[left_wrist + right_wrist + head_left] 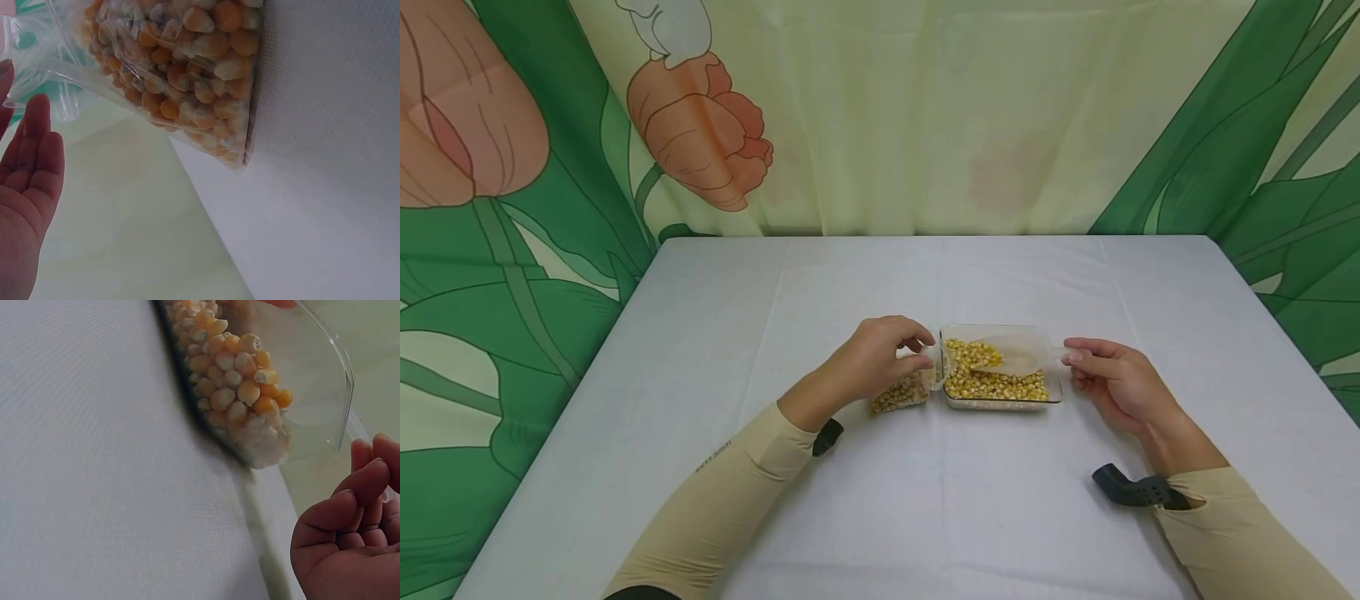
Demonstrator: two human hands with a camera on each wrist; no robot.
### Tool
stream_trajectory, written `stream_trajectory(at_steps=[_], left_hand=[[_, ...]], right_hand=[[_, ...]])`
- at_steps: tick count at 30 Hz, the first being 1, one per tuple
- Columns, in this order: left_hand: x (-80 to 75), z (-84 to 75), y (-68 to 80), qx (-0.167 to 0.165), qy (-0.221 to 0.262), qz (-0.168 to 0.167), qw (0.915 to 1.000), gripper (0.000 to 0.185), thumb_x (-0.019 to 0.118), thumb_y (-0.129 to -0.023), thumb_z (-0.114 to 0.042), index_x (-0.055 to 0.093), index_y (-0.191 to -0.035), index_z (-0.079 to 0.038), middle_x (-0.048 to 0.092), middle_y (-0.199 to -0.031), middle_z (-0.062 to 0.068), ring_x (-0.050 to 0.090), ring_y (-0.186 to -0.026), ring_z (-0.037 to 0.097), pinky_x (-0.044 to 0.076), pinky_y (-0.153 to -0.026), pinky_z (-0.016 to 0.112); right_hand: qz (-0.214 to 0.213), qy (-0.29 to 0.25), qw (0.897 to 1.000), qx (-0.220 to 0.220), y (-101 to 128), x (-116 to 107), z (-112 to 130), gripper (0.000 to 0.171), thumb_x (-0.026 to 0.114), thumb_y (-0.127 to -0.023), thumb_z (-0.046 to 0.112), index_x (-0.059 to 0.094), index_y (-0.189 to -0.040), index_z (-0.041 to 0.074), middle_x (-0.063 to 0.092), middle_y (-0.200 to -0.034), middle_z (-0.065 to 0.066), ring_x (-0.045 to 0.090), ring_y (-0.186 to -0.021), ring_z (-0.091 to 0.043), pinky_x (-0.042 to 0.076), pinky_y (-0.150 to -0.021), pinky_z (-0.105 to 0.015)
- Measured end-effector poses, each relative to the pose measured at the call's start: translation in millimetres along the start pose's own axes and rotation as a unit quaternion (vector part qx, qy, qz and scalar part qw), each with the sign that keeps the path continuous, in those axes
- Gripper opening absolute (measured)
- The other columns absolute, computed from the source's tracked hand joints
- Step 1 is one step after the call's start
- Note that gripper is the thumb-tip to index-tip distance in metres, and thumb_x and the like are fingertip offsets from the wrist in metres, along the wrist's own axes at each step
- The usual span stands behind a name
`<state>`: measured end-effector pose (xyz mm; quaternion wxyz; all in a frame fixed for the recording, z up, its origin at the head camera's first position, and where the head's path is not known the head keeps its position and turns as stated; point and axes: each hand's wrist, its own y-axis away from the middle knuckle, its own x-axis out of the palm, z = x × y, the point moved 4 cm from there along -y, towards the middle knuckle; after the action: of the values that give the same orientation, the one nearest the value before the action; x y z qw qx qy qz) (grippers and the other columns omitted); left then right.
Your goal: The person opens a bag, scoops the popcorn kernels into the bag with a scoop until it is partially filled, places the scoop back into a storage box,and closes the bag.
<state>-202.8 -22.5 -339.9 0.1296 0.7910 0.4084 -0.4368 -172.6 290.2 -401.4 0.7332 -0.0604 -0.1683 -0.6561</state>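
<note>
- Head view: the left hand pinches a clear bag of corn on the table.
- The right hand grips a clear scoop over a tray of corn.

The right hand curls its fingers round a clear handle. Just left of the fingertips, the tub holds corn on the cloth.

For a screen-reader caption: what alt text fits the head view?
Left hand pinches open a clear bag of corn kernels beside a clear tray of kernels; right hand holds a clear scoop resting in the tray, on a white table.
</note>
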Motion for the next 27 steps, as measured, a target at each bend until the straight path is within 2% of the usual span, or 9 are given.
stream_trajectory(at_steps=[10,19,27], left_hand=[[-0.1,-0.3,1.4,-0.002,-0.003,0.002,1.0,0.026,0.075,-0.092,-0.018,0.071,-0.115,-0.005,0.071,-0.11,0.003,0.066,-0.099,0.016,0.052,-0.088,0.03],[-1.0,-1.6,1.1,0.002,-0.005,-0.001,1.0,0.025,0.075,-0.092,-0.018,0.071,-0.114,-0.006,0.071,-0.11,0.003,0.066,-0.099,0.016,0.052,-0.088,0.029],[-2.2,-2.1,1.0,0.007,-0.001,-0.003,1.0,0.024,0.075,-0.092,-0.017,0.072,-0.113,-0.005,0.071,-0.109,0.004,0.066,-0.098,0.017,0.052,-0.087,0.029]], right_hand=[[0.011,-0.015,1.0,-0.002,3,-1,4,0.03,0.052,-0.101,-0.005,0.077,-0.1,0.012,0.07,-0.087,-0.001,0.058,-0.074,-0.013,0.051,-0.068,-0.024],[0.044,-0.061,0.997,-0.022,3,1,13,0.033,0.047,-0.102,-0.008,0.077,-0.104,0.006,0.073,-0.089,-0.005,0.063,-0.075,-0.015,0.054,-0.072,-0.025],[0.04,-0.012,0.999,-0.016,1,14,26,0.028,0.052,-0.102,-0.003,0.076,-0.105,0.009,0.069,-0.088,-0.003,0.06,-0.077,-0.014,0.055,-0.075,-0.024]])
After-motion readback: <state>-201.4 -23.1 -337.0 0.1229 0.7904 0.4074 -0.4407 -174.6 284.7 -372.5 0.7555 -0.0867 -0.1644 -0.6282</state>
